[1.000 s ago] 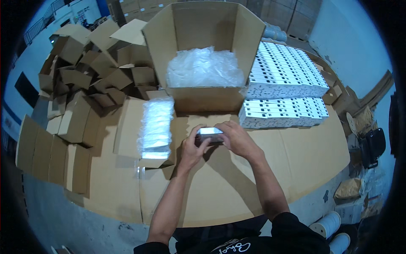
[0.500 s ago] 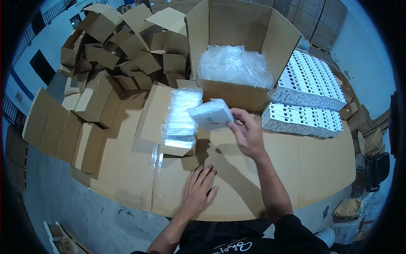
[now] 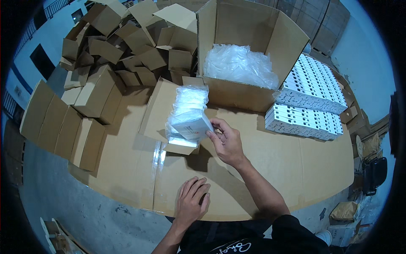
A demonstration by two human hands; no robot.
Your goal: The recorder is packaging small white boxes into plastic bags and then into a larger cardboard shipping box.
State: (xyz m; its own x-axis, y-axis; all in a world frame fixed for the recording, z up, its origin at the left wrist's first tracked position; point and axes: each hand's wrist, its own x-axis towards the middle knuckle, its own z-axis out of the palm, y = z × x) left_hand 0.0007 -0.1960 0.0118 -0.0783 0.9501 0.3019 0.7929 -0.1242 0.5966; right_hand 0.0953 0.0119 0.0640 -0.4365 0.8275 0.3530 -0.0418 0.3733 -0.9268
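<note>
My right hand [image 3: 227, 142] pinches the right edge of a small flat white box in clear plastic wrap [image 3: 193, 128]. The wrapped box is tilted over the front part of an open brown carton [image 3: 151, 113]. Inside that carton stands a row of similar plastic-wrapped white packs [image 3: 190, 98]; its front end is partly hidden behind the held box. My left hand [image 3: 192, 200] lies palm down on the cardboard-covered table [image 3: 270, 169], near its front edge, fingers stretched out and holding nothing.
A large open carton [image 3: 241, 93] full of clear plastic bags [image 3: 241, 65] stands behind. Stacked white boxes [image 3: 304, 120] fill the right rear. On the left are closed brown cartons [image 3: 95, 95] and a heap of open empty ones [image 3: 139, 59]. Clear tape [image 3: 157, 158] crosses the table covering.
My right hand has moved left and slightly down, bringing the wrapped box over the open carton. My left hand has slid a little toward me. The whole view has shifted slightly.
</note>
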